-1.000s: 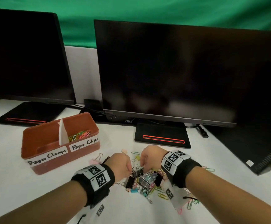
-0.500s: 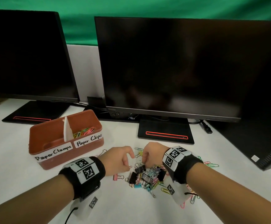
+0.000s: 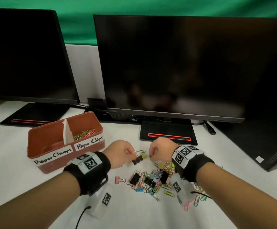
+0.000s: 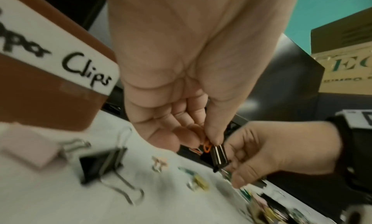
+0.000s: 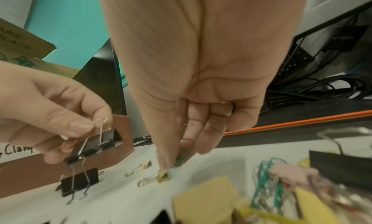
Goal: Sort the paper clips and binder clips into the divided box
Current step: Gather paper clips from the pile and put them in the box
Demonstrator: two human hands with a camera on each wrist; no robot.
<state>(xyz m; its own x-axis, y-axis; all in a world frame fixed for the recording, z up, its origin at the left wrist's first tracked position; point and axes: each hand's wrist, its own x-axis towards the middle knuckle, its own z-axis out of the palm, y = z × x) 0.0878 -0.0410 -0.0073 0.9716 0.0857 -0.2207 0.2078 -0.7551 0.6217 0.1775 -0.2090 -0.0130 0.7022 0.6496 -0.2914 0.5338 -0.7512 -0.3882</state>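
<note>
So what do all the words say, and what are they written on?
"Paper Clamps": white label on the left half of the brown box.
"Paper Clips": white label on the right half.
"EC": cardboard box, cut off at the picture's edge; the line below is too blurred.
"ARE", "PLACE": cardboard, partly cut off.
Wristband squares: patterns, no words.

Both forearms reach forward, wrists banded in black, knuckles up. The left hand [image 3: 120,152] has its fingers curled, thumb and forefinger pinching a wire handle. The right hand [image 3: 160,150] points down, thumb [image 5: 161,155] and curled fingers [image 5: 203,132] pressed together in a pinch grip.
</note>
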